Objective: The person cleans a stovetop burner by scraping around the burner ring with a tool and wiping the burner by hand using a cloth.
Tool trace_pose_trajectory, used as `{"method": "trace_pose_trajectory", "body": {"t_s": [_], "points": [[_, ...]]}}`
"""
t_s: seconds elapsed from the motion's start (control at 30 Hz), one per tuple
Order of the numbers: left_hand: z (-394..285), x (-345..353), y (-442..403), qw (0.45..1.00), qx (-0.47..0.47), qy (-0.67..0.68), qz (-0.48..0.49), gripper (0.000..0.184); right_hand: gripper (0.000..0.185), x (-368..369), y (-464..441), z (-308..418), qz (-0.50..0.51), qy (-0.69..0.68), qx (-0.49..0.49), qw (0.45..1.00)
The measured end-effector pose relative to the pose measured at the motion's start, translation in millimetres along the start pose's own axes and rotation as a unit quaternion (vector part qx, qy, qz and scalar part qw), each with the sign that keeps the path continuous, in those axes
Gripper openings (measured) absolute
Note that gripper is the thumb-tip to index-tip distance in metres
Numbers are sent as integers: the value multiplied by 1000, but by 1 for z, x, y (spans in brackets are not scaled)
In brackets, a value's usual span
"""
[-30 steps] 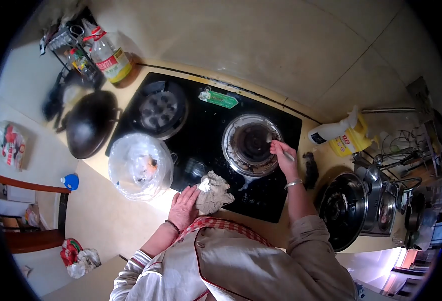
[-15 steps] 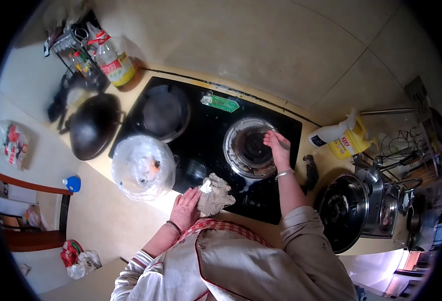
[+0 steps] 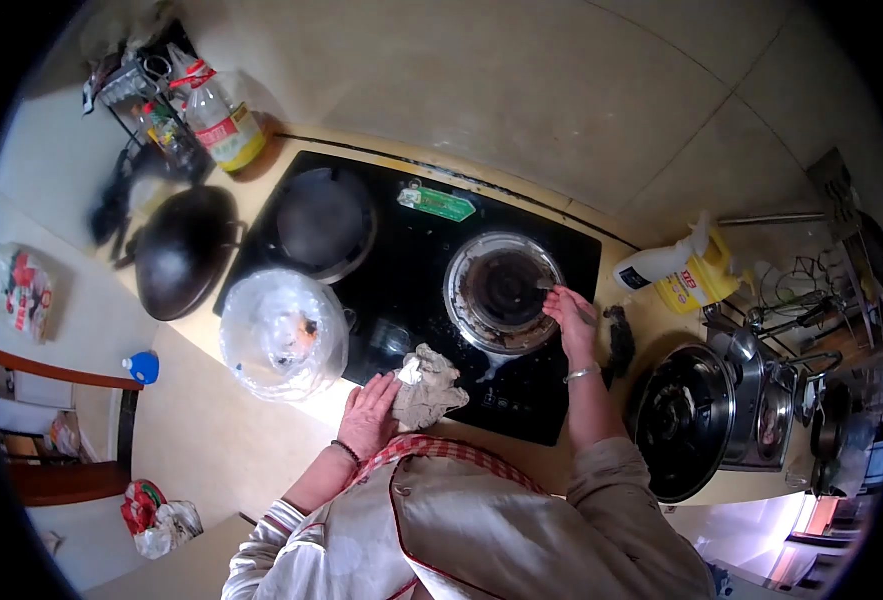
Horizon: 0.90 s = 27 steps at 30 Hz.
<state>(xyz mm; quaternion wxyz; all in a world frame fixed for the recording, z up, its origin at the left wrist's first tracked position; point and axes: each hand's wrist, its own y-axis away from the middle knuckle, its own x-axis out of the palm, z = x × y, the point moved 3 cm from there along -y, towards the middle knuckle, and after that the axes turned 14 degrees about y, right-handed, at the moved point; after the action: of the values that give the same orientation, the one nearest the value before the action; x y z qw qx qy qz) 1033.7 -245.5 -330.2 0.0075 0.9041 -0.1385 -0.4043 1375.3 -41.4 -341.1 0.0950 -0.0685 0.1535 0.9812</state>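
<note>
My right hand (image 3: 571, 312) is closed round a small metal utensil at the right rim of the stained right burner (image 3: 504, 290). The utensil's tip touches or hovers over the burner's ring; which one I cannot tell. My left hand (image 3: 369, 408) lies flat with fingers stretched at the front edge of the black cooktop (image 3: 411, 260), beside a crumpled grey-beige cloth (image 3: 427, 390). Left of the cloth stands a bin-like container lined with clear plastic (image 3: 283, 335), with some scraps inside.
A dark wok (image 3: 186, 250) and an oil bottle (image 3: 223, 125) are at the left. The left burner (image 3: 323, 222) is at the back. On the right are a yellow spray bottle (image 3: 699, 280), a dark brush-like item (image 3: 619, 340) and a large black pan (image 3: 683, 420).
My right hand moved up and left over the burner, then back to its right rim. My left hand has stayed in place beside the cloth.
</note>
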Motion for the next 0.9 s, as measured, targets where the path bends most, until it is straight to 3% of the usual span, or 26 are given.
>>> {"method": "trace_pose_trajectory", "body": {"t_s": [0.23,0.43,0.7,0.77,0.9], "points": [[-1,1,0,1000,-6,0,-1,78,26,-12,26,-10,34,-37,-4,999],[2,2,1,1000,1,-6,3,77,25,17,1,22,-19,-97,-46,994],[-1,0,0,1000,1,-3,-3,76,28,13,20,-12,-34,-96,0,995],[-2,-1,-1,1000,0,-1,0,76,28,11,39,-19,11,-71,-10,997],[-1,-2,1,1000,-3,-3,0,76,28,9,53,-24,5,-129,-2,992]]}}
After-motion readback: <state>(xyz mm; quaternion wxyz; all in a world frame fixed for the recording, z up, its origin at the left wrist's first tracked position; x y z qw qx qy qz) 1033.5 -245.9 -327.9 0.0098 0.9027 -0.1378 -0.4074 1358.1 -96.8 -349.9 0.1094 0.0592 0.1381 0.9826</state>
